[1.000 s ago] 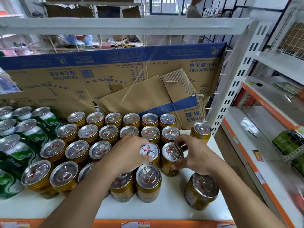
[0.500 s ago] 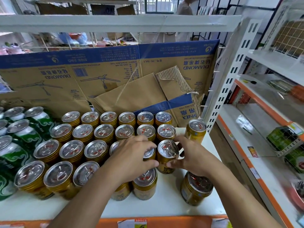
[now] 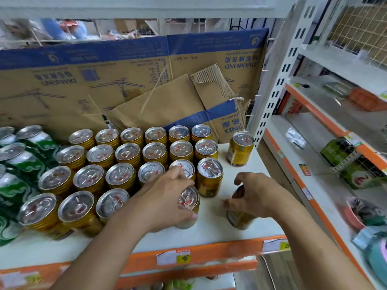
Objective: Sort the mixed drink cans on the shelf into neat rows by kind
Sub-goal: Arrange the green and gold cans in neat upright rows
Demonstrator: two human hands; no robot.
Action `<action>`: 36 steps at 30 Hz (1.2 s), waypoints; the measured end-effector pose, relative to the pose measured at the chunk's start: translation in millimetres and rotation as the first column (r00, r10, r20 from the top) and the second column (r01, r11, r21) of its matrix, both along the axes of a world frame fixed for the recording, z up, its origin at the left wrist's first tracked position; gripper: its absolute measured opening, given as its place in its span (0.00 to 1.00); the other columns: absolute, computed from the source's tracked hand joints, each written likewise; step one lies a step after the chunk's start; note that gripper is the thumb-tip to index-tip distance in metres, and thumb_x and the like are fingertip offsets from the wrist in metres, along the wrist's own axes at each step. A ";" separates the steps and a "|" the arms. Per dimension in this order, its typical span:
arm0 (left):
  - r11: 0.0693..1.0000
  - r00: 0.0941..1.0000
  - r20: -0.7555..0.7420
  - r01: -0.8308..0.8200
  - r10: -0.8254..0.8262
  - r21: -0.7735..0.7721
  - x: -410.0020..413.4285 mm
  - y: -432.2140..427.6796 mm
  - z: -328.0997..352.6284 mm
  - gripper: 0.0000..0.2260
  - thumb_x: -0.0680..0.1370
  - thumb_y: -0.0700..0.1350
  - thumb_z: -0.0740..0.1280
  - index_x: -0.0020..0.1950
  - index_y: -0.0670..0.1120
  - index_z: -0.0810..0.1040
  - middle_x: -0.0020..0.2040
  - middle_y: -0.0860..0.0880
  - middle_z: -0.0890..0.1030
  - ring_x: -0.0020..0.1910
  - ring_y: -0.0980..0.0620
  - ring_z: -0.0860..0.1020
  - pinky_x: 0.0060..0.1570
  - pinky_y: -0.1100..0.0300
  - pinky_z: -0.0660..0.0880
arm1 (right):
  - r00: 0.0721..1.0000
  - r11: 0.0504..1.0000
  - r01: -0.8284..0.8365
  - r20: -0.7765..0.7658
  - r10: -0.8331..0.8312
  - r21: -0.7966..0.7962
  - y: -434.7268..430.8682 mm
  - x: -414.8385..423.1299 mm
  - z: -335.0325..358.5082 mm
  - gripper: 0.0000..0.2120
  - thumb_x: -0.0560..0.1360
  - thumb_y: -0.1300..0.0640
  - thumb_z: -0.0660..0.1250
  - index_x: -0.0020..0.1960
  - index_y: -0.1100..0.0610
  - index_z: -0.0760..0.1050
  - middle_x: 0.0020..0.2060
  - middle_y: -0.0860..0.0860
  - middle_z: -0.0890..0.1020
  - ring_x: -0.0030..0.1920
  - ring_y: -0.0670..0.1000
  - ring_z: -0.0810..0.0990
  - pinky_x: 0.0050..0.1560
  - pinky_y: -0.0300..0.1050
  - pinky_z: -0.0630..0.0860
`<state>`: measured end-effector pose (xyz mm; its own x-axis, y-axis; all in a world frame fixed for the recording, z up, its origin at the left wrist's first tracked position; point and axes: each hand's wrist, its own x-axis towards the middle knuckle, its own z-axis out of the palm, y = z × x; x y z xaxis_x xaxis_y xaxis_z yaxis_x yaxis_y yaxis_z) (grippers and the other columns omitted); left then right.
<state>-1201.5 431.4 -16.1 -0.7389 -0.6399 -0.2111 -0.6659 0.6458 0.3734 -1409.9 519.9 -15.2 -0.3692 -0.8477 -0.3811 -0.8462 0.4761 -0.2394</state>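
Observation:
Gold drink cans stand upright in neat rows on the white shelf. Green cans fill the left end. My left hand reaches over the front row, its thumb and fingers curled round a front gold can. My right hand is cupped over a separate gold can near the shelf's front right, fingers curled round its hidden top. Between my hands, the end can of the third row stands free. One more gold can stands alone at the back right.
Flattened cardboard boxes lean along the back of the shelf. A white perforated upright bounds the right end. Beyond it, another shelf unit holds green boxes. The front edge is orange with a price tag.
My right hand left the third-row end can and dropped to the lone can at the front right. My left hand slid forward onto a front-row can.

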 end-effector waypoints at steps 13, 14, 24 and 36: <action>0.998 0.999 -0.039 -0.005 0.003 -0.059 5.8 5.8 -9.0 0.33 0.71 0.60 0.71 0.74 0.56 0.65 0.64 0.58 0.62 0.65 0.46 0.66 0.61 0.46 0.71 | 0.997 0.941 -0.015 0.062 0.038 -0.338 22.7 34.0 2.7 0.27 0.71 0.48 0.71 0.67 0.52 0.68 0.54 0.52 0.76 0.54 0.53 0.76 0.48 0.41 0.74; 0.998 0.999 -0.039 -0.010 0.007 -0.064 6.3 7.5 -9.0 0.33 0.71 0.60 0.71 0.74 0.56 0.65 0.65 0.57 0.62 0.65 0.46 0.66 0.61 0.46 0.71 | 0.998 0.950 0.005 -0.058 -0.024 -0.312 22.9 37.0 1.3 0.29 0.71 0.41 0.70 0.67 0.53 0.67 0.55 0.53 0.76 0.55 0.56 0.77 0.50 0.46 0.75; 0.987 0.998 0.041 0.045 -0.039 -0.156 9.4 12.5 1.8 0.31 0.74 0.61 0.69 0.72 0.48 0.66 0.70 0.49 0.69 0.68 0.46 0.66 0.69 0.51 0.58 | 0.991 0.952 0.013 0.132 0.029 -0.306 29.4 42.6 6.4 0.31 0.69 0.54 0.73 0.69 0.50 0.66 0.61 0.51 0.75 0.54 0.50 0.74 0.45 0.39 0.71; 0.983 0.999 0.011 0.044 -0.043 -0.176 13.2 12.4 7.1 0.26 0.73 0.61 0.69 0.66 0.48 0.73 0.61 0.49 0.74 0.61 0.47 0.71 0.57 0.56 0.65 | 0.989 0.923 0.088 0.145 -0.036 -0.374 16.8 59.4 9.9 0.32 0.65 0.50 0.79 0.63 0.53 0.68 0.49 0.49 0.75 0.45 0.51 0.76 0.40 0.43 0.74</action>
